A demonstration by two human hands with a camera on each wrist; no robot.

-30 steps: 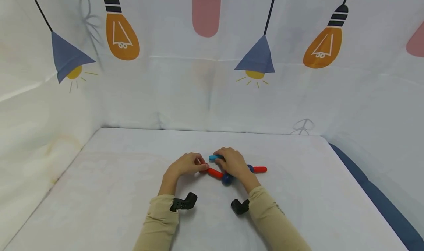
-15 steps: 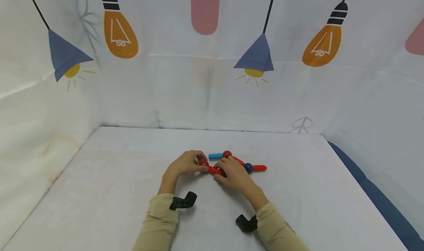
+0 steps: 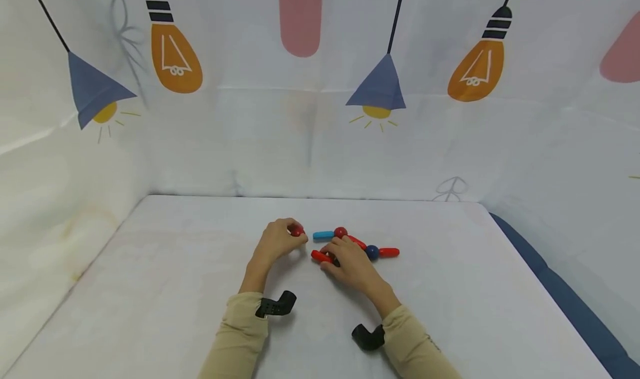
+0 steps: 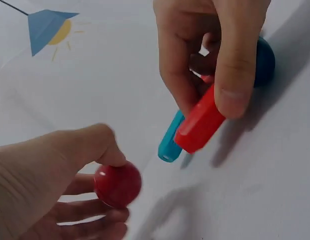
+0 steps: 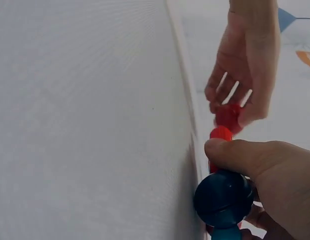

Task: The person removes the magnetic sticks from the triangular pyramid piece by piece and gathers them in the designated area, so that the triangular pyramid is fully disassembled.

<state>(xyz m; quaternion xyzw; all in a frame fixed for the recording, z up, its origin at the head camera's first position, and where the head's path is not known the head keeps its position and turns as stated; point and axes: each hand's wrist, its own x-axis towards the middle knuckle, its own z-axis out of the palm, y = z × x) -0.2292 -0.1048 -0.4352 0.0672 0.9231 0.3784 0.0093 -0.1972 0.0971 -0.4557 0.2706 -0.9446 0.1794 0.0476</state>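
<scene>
My left hand point(image 3: 277, 238) pinches a red ball point(image 4: 118, 184) between thumb and fingers, above the table. A gap separates this ball from the end of the red stick point(image 4: 202, 122) in my right hand point(image 3: 350, 261). Right thumb and fingers grip that stick; a dark blue ball point(image 5: 224, 199) sits at its other end, with a teal piece point(image 5: 226, 233) beyond it. Behind the right hand, in the head view, lie a light blue stick point(image 3: 323, 235), a second red ball point(image 3: 340, 232), another red stick point(image 3: 357, 241), a second dark blue ball point(image 3: 372, 252) and a red end stick point(image 3: 389, 252), joined in a row.
The white table point(image 3: 190, 268) spreads around both hands. Behind it hangs a white cloth point(image 3: 260, 140) printed with lamps and bulbs. Dark blue material point(image 3: 555, 290) shows past the table's right edge. Each wrist carries a black camera mount point(image 3: 277, 304).
The right hand has shifted from near the light blue stick to the nearer red stick. My left hand has drawn its red ball off that stick's end, up and to the left.
</scene>
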